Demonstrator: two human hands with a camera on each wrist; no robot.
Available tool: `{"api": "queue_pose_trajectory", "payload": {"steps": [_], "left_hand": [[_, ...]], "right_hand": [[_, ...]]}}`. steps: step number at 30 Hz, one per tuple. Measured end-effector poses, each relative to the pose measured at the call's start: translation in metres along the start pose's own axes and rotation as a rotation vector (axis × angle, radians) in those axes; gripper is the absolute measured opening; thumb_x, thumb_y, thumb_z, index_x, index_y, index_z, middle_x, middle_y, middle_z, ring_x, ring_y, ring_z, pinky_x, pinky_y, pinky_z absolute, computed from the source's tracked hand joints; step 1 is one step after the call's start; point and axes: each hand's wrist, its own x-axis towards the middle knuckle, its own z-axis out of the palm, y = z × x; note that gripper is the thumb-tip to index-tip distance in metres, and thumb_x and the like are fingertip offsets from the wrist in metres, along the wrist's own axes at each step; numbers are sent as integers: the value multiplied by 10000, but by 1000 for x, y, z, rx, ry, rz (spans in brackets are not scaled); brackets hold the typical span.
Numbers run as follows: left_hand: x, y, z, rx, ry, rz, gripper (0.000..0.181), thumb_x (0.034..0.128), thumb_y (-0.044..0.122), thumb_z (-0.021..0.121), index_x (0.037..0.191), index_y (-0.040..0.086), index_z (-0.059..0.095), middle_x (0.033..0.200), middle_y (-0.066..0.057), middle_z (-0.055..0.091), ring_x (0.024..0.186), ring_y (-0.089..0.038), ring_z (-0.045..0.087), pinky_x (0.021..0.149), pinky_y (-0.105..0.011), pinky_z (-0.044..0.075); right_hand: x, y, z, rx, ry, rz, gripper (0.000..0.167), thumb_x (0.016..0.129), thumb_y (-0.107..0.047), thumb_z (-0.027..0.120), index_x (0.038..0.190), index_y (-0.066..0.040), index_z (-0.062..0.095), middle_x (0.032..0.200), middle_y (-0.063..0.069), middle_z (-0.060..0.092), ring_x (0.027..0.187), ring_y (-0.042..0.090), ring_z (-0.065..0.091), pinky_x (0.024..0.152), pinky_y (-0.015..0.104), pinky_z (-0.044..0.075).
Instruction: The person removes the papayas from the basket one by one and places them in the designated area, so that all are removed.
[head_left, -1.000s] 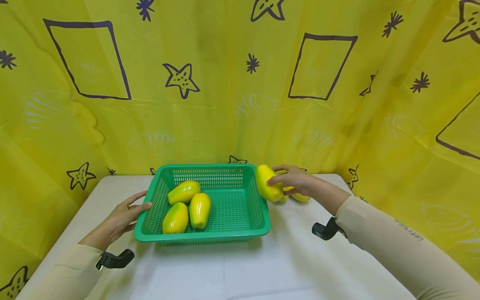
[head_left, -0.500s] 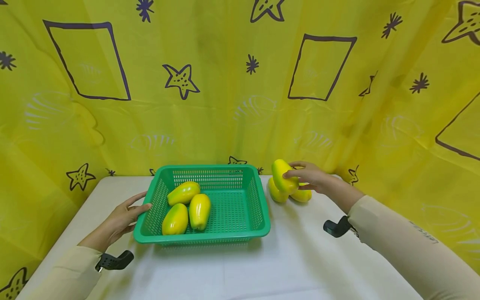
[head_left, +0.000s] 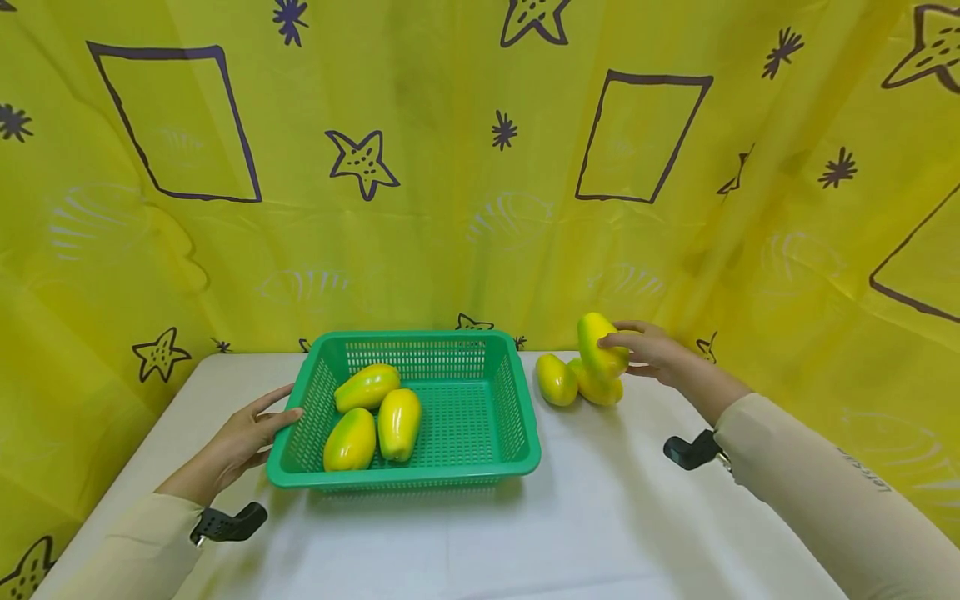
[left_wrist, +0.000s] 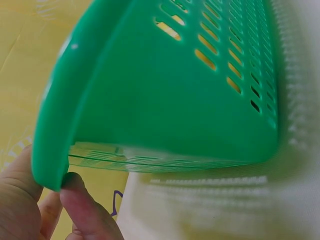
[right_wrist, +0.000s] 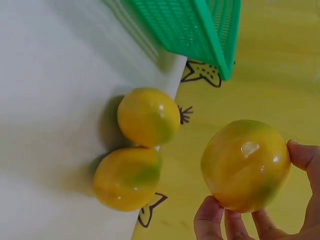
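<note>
In the head view, the left hand point(head_left: 243, 435) pinches a green perforated plastic basket point(head_left: 405, 478) by its edge, probably steadying it; three glossy yellow-green oval fruits point(head_left: 400, 425) lie inside, near that hand. The right hand point(head_left: 656, 352) grips a fourth such fruit point(head_left: 596, 342) above the white bench point(head_left: 585, 525), near two loose ones point(head_left: 557, 381). Left wrist: thumb and fingers straddle the edge. Right wrist: spread fingers oppose the thumb, apparently suiting the round shape.

Seemingly six fruits point(head_left: 400, 423), one basket point(head_left: 405, 477)
</note>
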Motion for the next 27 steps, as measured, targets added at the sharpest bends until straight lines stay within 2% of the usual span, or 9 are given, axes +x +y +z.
{"api": "queue_pose_trajectory", "payload": {"steps": [7, 13, 19, 27], "left_hand": [[0, -1, 0, -5, 10, 0, 839, 964, 466, 592, 1588, 137, 138, 1355, -273, 501, 932, -109, 647, 795, -322, 544], [-1, -3, 0, -1, 5, 2, 864, 955, 490, 594, 1590, 137, 127, 1354, -266, 503, 953, -117, 648, 818, -339, 554], [-1, -4, -1, -2, 1, 14, 869, 955, 493, 592, 1590, 132, 121, 1354, -270, 509, 975, -131, 659, 838, -358, 560], [-1, -2, 0, -17, -5, 22, 851, 961, 478, 590, 1591, 143, 127, 1365, -262, 503, 965, -112, 660, 810, -325, 559]], "right_hand": [[5, 10, -13, 19, 52, 9, 806, 967, -292, 590, 1556, 0, 124, 1566, 294, 155, 1406, 491, 267, 1124, 531, 331], [10, 20, -24, 10, 107, 13, 810, 971, -293, 589, 1554, 10, 116, 1562, 305, 149, 1395, 477, 276, 1122, 547, 328], [16, 31, -34, 10, 128, 29, 801, 985, -284, 568, 1553, 24, 94, 1567, 316, 121, 1400, 479, 256, 1134, 544, 310], [24, 52, -42, 32, 135, 57, 791, 1000, -283, 553, 1545, 53, 87, 1558, 311, 150, 1359, 461, 301, 1135, 537, 316]]}}
